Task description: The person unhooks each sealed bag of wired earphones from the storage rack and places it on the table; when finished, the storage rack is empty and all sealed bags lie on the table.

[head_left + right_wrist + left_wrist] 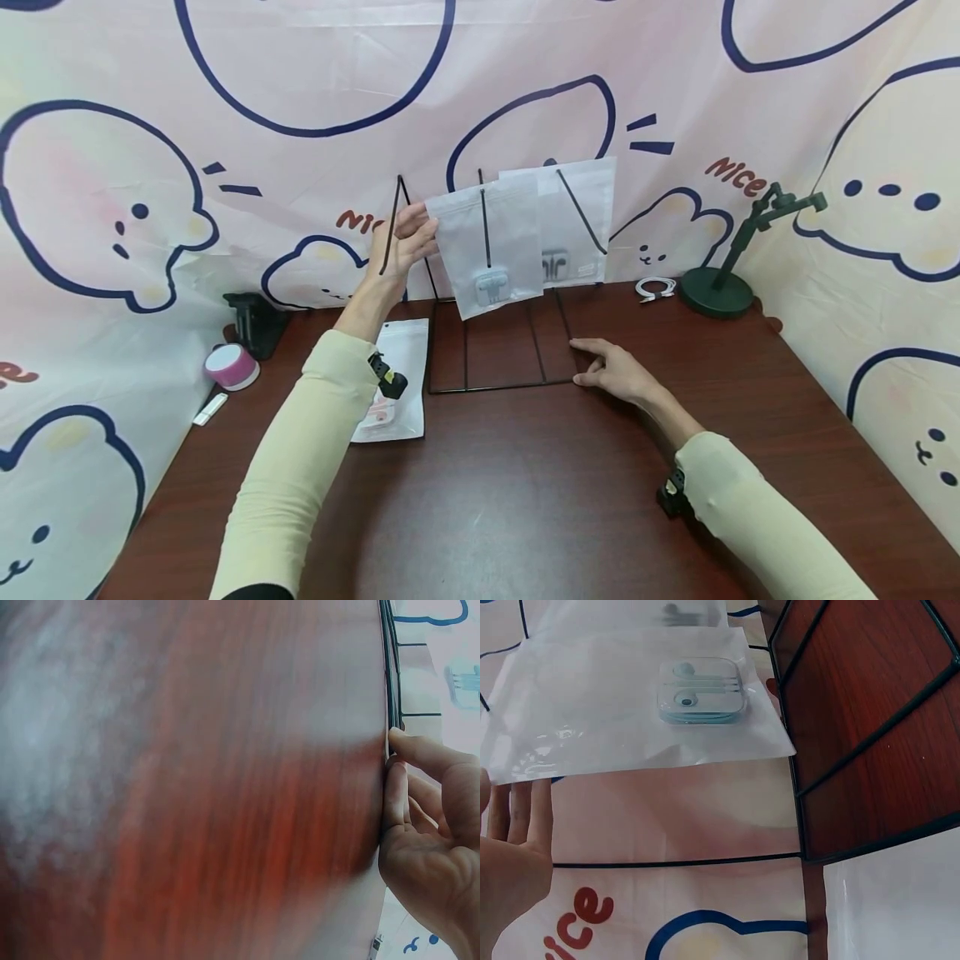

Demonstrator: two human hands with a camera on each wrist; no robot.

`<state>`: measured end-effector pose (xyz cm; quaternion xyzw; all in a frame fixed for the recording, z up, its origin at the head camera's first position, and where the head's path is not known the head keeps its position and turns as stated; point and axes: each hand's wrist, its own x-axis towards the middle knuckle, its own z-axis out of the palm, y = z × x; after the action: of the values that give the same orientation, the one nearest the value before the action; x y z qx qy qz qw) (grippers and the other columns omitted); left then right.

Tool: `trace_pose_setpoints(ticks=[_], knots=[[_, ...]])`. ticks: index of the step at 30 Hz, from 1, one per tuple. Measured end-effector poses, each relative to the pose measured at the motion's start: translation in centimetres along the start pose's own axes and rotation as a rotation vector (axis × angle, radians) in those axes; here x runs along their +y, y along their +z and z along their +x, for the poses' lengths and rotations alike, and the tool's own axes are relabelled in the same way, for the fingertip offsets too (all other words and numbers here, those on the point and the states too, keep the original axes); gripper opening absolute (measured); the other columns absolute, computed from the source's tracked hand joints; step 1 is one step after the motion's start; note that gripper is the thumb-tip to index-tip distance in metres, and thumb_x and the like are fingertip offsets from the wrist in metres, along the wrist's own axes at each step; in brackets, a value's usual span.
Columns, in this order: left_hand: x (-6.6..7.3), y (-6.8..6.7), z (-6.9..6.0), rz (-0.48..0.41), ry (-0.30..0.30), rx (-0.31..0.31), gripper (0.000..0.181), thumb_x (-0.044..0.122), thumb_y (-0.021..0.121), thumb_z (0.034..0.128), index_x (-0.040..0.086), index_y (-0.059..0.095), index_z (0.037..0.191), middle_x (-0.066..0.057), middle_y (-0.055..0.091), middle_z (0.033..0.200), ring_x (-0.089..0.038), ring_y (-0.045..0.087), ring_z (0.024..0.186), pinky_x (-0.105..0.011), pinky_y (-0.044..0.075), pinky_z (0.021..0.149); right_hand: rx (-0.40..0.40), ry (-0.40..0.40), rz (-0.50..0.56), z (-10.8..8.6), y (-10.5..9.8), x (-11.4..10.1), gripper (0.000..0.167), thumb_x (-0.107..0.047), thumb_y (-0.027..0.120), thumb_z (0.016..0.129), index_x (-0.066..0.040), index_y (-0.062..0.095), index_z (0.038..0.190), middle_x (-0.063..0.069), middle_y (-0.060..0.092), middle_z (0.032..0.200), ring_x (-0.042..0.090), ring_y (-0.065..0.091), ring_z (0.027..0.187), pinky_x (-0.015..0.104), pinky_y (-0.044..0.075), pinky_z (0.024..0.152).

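Observation:
A white pouch [457, 242] with a clear earphone case [492, 287] hangs tilted on a hook of a black wire rack [487, 388]. My left hand [397, 250] touches the pouch's left edge with its fingers extended; the left wrist view shows the fingers [521, 810] partly behind the pouch [592, 712]. A second white pouch [581, 204] hangs behind, to the right. At the rack's front right corner, my right hand [618, 373] pinches the wire base between thumb and fingers, also seen at the hand [431, 825] in the right wrist view.
Another white pouch [408, 358] lies left of the rack base, partly under my left forearm. Further left are a pink-and-white round container [232, 367], a white stick-like item [211, 409] and a black stand [257, 325]. A coiled white cable [655, 289] and green stand [717, 292] are back right.

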<state>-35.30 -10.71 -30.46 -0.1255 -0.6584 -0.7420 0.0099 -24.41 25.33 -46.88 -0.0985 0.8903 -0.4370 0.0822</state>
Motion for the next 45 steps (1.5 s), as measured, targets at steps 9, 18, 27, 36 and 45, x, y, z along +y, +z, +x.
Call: trace_pose_setpoints(ticks=[9,18,27,36,45], knots=[[0.0,0.3,-1.2,-0.053,0.001,0.000,0.039,0.012,0.071,0.0994,0.003,0.066,0.137,-0.006,0.075,0.119,-0.016,0.073,0.094,-0.036,0.062,0.089,0.004,-0.002,0.005,0.1,0.0,0.1,0.068,-0.012,0.077,0.093,-0.006,0.049,0.154,0.017,0.053,0.143,0.020,0.059,0.085,0.032,0.048,0.074],[-0.3,0.0,-4.1,-0.006,-0.072,-0.008,0.056,0.012,0.067,0.1011,-0.001,0.048,0.152,-0.020,0.054,0.151,-0.028,0.058,0.132,-0.044,0.059,0.099,-0.015,-0.003,0.018,-0.3,0.3,0.4,0.068,-0.009,0.077,0.094,-0.005,0.048,0.155,0.019,0.052,0.141,0.020,0.060,0.083,0.029,0.049,0.070],[-0.1,0.0,-6.4,-0.055,-0.005,-0.044,0.032,0.008,0.071,0.0981,0.005,0.069,0.130,0.001,0.075,0.105,-0.015,0.072,0.088,-0.036,0.065,0.080,0.005,-0.022,0.001,0.0,0.2,0.3,0.067,-0.010,0.077,0.093,-0.003,0.049,0.154,0.020,0.054,0.138,0.018,0.061,0.083,0.027,0.049,0.069],[0.7,-0.2,-8.6,-0.038,-0.017,-0.107,0.021,0.004,0.067,0.1003,0.014,0.074,0.117,0.002,0.076,0.102,-0.017,0.074,0.089,-0.033,0.065,0.076,0.013,-0.027,0.004,-0.1,0.1,0.0,0.066,-0.010,0.077,0.093,-0.001,0.049,0.153,0.021,0.055,0.136,0.018,0.061,0.083,0.030,0.049,0.071],[1.9,-0.9,-11.3,-0.007,-0.031,-0.132,0.021,0.004,0.067,0.1002,0.017,0.076,0.115,0.000,0.076,0.103,-0.016,0.076,0.085,-0.034,0.065,0.074,0.008,-0.017,0.009,0.1,0.2,0.1,0.066,-0.009,0.077,0.093,-0.005,0.050,0.153,0.019,0.051,0.147,0.018,0.062,0.084,0.028,0.049,0.072]])
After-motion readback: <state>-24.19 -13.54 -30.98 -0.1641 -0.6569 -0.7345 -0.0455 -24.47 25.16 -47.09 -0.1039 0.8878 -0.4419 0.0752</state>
